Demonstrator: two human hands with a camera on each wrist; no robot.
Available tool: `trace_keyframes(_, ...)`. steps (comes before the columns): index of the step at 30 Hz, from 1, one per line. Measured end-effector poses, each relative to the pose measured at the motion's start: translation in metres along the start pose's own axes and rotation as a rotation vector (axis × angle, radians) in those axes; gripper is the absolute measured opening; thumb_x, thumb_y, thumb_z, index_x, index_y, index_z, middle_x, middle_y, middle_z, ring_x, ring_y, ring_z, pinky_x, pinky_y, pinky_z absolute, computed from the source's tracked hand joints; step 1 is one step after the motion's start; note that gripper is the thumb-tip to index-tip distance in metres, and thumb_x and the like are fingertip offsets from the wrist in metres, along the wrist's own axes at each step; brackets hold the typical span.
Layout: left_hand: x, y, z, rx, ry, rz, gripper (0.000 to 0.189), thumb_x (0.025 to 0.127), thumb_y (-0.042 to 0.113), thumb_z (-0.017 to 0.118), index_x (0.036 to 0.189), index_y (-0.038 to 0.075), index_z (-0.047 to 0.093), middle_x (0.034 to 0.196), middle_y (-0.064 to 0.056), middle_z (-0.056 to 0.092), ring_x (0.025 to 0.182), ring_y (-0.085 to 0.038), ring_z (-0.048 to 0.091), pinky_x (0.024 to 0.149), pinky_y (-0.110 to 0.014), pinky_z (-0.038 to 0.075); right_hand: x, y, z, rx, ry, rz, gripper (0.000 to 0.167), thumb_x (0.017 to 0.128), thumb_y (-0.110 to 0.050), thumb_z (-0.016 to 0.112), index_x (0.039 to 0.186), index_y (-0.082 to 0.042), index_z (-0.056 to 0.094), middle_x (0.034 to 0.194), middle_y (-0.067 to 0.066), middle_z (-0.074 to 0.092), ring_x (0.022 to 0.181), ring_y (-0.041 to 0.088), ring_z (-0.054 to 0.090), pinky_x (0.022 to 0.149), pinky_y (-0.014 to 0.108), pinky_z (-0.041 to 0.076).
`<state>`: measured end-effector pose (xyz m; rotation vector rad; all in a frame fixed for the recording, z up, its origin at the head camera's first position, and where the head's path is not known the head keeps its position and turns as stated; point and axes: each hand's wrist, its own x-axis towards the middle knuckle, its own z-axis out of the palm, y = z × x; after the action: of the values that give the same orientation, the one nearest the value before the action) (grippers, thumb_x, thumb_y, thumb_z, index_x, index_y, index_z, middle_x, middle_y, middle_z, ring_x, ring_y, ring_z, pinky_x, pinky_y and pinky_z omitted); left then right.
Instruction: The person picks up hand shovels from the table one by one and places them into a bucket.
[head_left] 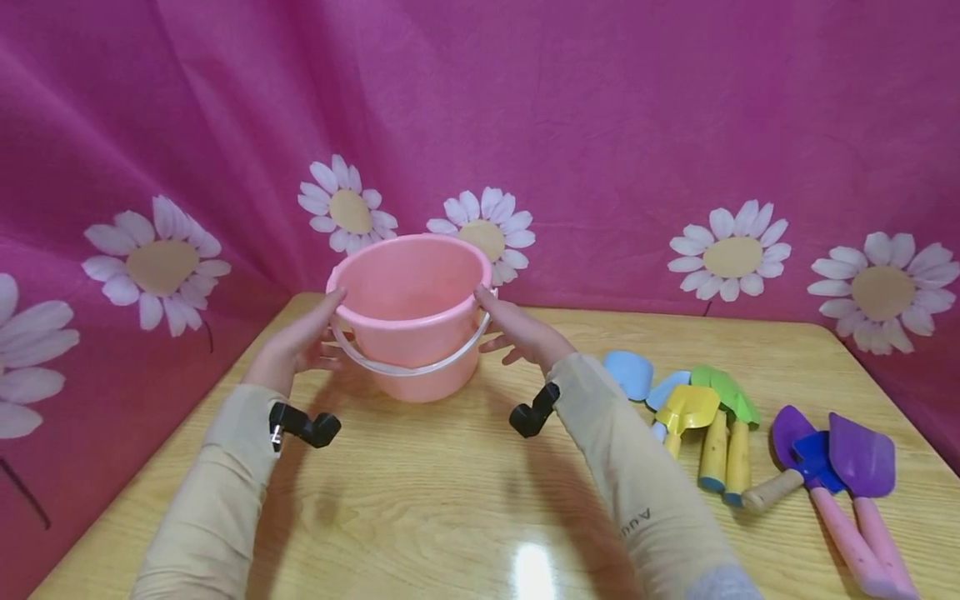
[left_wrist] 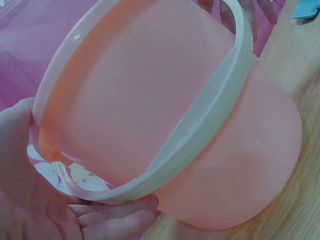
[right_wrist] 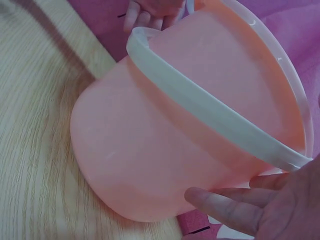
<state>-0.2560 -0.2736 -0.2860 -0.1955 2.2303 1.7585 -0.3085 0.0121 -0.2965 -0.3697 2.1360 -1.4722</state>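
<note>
A pink bucket [head_left: 423,379] stands upright toward the back left of the wooden table, its mouth facing up. Its white handle [head_left: 408,369] hangs down across the near side. My left hand [head_left: 303,337] is at the left of the bucket, thumb at the rim and the other fingers spread below it. In the left wrist view, those fingers [left_wrist: 117,220] reach under the handle beside the wall. On the opposite side, my right hand [head_left: 525,329] has its thumb on the rim. Its fingers [right_wrist: 225,207] extend along the bucket's side in the right wrist view.
Toy garden tools lie on the right of the table: a yellow shovel [head_left: 686,407], a green tool head [head_left: 723,390], a light blue one [head_left: 630,373], a dark blue one [head_left: 817,458] and a purple shovel [head_left: 862,454]. A magenta daisy-printed cloth [head_left: 600,125] hangs behind the table.
</note>
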Motion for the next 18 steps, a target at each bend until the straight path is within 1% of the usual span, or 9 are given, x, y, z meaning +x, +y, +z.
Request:
trace_keyframes(4,0.001,0.0,-0.002,-0.01,-0.009,-0.003,0.086,0.082,0.067,0.036,0.136,0.002,0.018,0.124,-0.024,0.036,0.105,-0.038,0.046,0.079,-0.041,0.047,-0.001,-0.001,0.001,-0.031,0.014,-0.001,0.072,0.087,-0.063,0.029,0.141,-0.017,0.021,0.129,0.016,0.042,0.109,0.032,0.051,0.088,0.057,0.033)
trace_keyframes(6,0.0,0.0,-0.001,-0.029,0.002,-0.014,0.085,0.08,0.067,0.038,0.134,0.003,0.021,0.123,-0.022,0.038,0.106,-0.039,0.047,0.079,-0.041,0.047,-0.003,-0.001,0.001,-0.047,0.019,-0.001,0.073,0.086,-0.064,0.031,0.141,-0.016,0.02,0.129,0.016,0.043,0.109,0.031,0.051,0.088,0.057,0.033)
trace_keyframes(11,-0.001,0.001,0.0,-0.038,-0.007,-0.035,0.085,0.08,0.067,0.039,0.134,0.005,0.02,0.125,-0.023,0.036,0.108,-0.04,0.045,0.078,-0.04,0.047,-0.009,-0.001,0.0,-0.064,0.022,0.001,0.072,0.088,-0.061,0.03,0.141,-0.015,0.018,0.129,0.017,0.043,0.11,0.032,0.051,0.089,0.06,0.03)
trace_keyframes(13,-0.001,0.001,0.0,-0.028,-0.038,-0.034,0.082,0.082,0.065,0.037,0.133,0.003,0.023,0.125,-0.024,0.035,0.109,-0.042,0.044,0.079,-0.04,0.047,-0.011,0.0,-0.001,-0.069,0.022,0.01,0.071,0.088,-0.06,0.03,0.141,-0.014,0.017,0.129,0.018,0.042,0.111,0.033,0.05,0.09,0.061,0.028)
trace_keyframes(15,-0.003,0.001,0.0,-0.009,-0.076,-0.041,0.08,0.084,0.064,0.035,0.131,0.001,0.024,0.127,-0.026,0.034,0.111,-0.044,0.042,0.081,-0.042,0.046,-0.019,-0.002,-0.002,-0.076,0.016,0.015,0.071,0.088,-0.059,0.03,0.141,-0.014,0.018,0.129,0.018,0.042,0.112,0.032,0.049,0.09,0.06,0.028)
trace_keyframes(18,-0.005,0.003,0.001,0.027,-0.121,-0.067,0.075,0.085,0.063,0.032,0.125,-0.001,0.03,0.127,-0.028,0.035,0.108,-0.041,0.046,0.079,-0.043,0.046,-0.026,0.002,-0.006,-0.091,0.013,0.026,0.072,0.087,-0.062,0.03,0.141,-0.016,0.018,0.13,0.017,0.042,0.112,0.031,0.049,0.091,0.058,0.028)
